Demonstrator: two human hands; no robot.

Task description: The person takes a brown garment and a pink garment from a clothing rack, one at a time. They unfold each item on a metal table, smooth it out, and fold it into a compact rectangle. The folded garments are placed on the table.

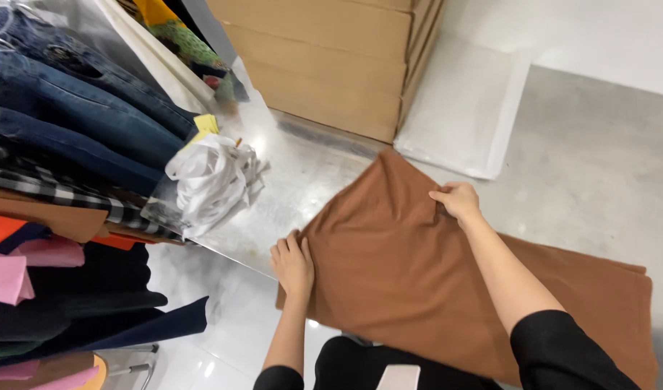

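At the far left hangs a crowded rack of clothes (64, 144): blue jeans above, a checked garment, then orange, pink and dark pieces below, all pushing out over the left edge of the work area. Just right of them a bunch of crumpled white plastic (214, 180) sits at the edge of a shiny clear sheet (295, 188) that covers the surface.

The left hand (294, 263) lies flat on the near left edge of a brown cloth (396, 267), fingers (288, 245) together and pressing the fabric down. The cloth spreads across the middle of the tabletop, its far corner pointing toward a stack of 3 or so cardboard boxes (324, 65) at the top. The right hand (458, 200) grips the cloth's upper right edge, fingers pinching a small fold of it. Both forearms come out of black sleeves.

Right of the boxes lies a flat clear plastic bag (461, 108). Beyond it, bare grey surface (599, 159) runs to the right edge, and the cloth's long lower right part reaches toward that side.
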